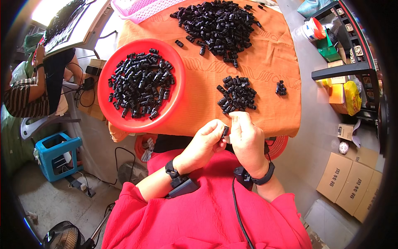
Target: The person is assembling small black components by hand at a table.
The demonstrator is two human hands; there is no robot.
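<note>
Over the near edge of the table, my left hand [202,143] pinches a small black plastic piece [225,131] that resembles a cord lock. Close beside it is my right hand [247,139], thumb and fingers pressed together; whatever they grip is hidden. Just beyond my hands lies a small heap of black pieces [237,95] on the orange cloth [199,112]. A smaller cluster [281,88] sits to its right. On the left, a red basin [177,99] holds many similar pieces [141,85]. The largest pile [217,29] covers the far part of the table.
A pink plastic basket [141,10] stands at the far left table edge. Another person [31,91] sits further left, near a blue stool [59,155]. Cardboard boxes [350,182] and a dark shelf frame [344,72] are on the right. A fan [64,236] stands at lower left.
</note>
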